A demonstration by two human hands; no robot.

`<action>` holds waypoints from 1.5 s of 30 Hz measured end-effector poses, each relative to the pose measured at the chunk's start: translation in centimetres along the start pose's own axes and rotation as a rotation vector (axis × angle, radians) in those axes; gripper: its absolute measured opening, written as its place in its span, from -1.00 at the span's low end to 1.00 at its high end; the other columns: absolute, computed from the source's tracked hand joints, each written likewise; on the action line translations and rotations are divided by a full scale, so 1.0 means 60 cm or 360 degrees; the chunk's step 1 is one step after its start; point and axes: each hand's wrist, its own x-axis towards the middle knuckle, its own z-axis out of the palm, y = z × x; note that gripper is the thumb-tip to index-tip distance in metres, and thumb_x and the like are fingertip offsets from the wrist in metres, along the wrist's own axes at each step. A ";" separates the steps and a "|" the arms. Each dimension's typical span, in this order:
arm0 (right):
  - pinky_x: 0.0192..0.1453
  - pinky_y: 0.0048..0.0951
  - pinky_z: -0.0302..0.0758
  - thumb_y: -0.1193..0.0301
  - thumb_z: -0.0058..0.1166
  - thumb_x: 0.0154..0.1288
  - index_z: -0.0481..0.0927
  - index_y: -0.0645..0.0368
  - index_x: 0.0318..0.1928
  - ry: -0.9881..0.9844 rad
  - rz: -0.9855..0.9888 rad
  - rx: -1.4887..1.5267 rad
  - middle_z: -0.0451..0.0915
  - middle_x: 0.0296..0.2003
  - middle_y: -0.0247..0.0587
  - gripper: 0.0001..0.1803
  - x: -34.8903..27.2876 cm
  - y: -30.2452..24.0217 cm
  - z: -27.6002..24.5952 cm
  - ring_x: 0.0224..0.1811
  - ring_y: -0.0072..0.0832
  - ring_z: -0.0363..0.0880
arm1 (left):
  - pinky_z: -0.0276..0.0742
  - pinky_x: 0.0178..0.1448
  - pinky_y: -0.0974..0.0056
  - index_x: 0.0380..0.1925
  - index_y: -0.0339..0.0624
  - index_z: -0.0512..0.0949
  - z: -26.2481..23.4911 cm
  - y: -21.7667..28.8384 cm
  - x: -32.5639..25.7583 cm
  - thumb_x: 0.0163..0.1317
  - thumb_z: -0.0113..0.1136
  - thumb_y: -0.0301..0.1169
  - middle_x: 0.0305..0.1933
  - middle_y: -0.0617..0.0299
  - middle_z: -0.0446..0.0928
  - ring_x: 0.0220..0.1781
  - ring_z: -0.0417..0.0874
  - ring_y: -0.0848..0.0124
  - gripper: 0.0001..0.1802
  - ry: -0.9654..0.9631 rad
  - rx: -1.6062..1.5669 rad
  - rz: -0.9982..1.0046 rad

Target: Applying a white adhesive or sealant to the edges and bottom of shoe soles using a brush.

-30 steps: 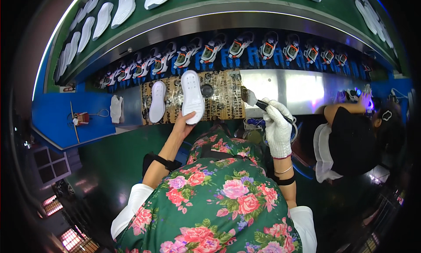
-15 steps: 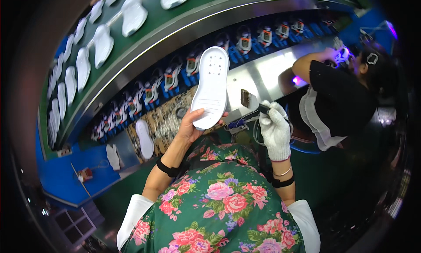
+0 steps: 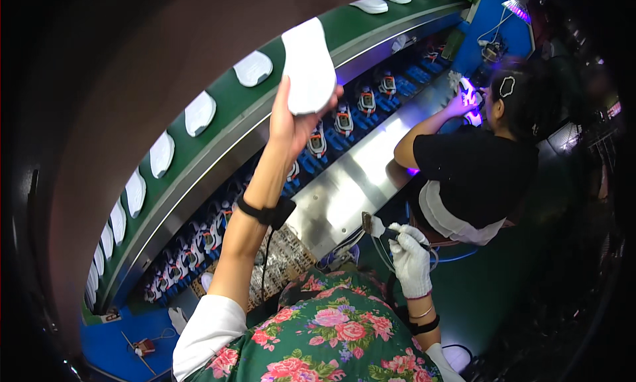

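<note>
My bare left hand is raised at the end of an outstretched arm. It grips a white shoe sole by its near end, thumb on the left edge and fingertips round the right. The sole is tilted over the edge of the upper green belt; whether it touches the belt I cannot tell. Low on the right, my gloved right hand is closed round the handle of a flat brush, whose dark bristles point left. A cable runs beside that hand.
White soles lie spaced along the upper belt. Beneath it, shoe uppers stand in a row. A metal worktop lies before me. At the right a co-worker in a black top handles a shoe under purple light.
My left hand has carried the sole up and away to the upper belt, and the sole has turned over from its pitted face. My right hand has dropped lower with the brush.
</note>
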 end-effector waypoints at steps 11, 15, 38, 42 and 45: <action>-0.21 -0.52 0.59 0.69 0.09 0.27 0.71 0.27 -0.14 0.0130 0.0021 -0.0128 0.72 -0.07 0.05 -0.79 0.029 0.004 -0.011 -0.23 -0.37 0.68 | 0.67 0.27 0.02 0.35 -0.64 0.03 -0.165 0.015 0.260 0.56 -0.13 -0.27 0.38 -0.42 0.18 0.35 0.40 -0.19 -0.37 0.0512 -0.1140 -0.0116; -0.20 -0.55 0.60 0.71 0.10 0.26 0.71 0.30 -0.15 0.0135 0.0097 -0.0072 0.72 -0.08 0.07 -0.80 0.049 0.001 -0.009 -0.26 -0.41 0.69 | 0.63 0.30 0.10 0.34 -0.70 0.03 -0.147 -0.005 0.252 0.55 -0.07 -0.20 0.34 -0.44 0.23 0.32 0.45 -0.11 -0.29 0.0484 -0.0761 -0.0022; -0.26 -0.59 0.53 0.69 0.13 0.23 0.73 0.36 -0.13 -0.0107 0.0332 -0.0281 0.75 -0.21 -0.08 -0.78 0.119 0.009 0.028 -0.40 -0.57 0.59 | 0.03 0.59 -0.08 0.57 -0.18 -0.09 -0.038 -0.035 0.253 0.07 0.51 -0.05 0.54 -0.51 -0.06 0.61 -0.01 -0.25 0.23 0.0778 0.2651 0.0842; -0.22 -0.58 0.55 0.69 0.14 0.24 0.73 0.35 -0.13 -0.0049 0.0364 -0.0287 0.76 -0.16 -0.05 -0.79 0.127 0.005 0.020 -0.33 -0.53 0.65 | 0.17 0.54 -0.05 0.55 -0.15 0.01 0.005 -0.097 0.356 0.12 0.44 -0.04 0.48 -0.41 0.14 0.53 0.19 -0.23 0.13 0.0112 0.2598 0.0813; -0.23 -0.58 0.55 0.69 0.21 0.22 0.73 0.36 -0.14 -0.0028 0.0320 -0.0292 0.76 -0.19 -0.06 -0.81 0.133 0.001 0.026 -0.35 -0.55 0.64 | 0.23 0.53 -0.03 0.56 -0.15 -0.01 0.018 -0.126 0.465 0.15 0.39 -0.04 0.45 -0.38 0.22 0.49 0.26 -0.22 0.10 -0.0043 0.2614 0.0304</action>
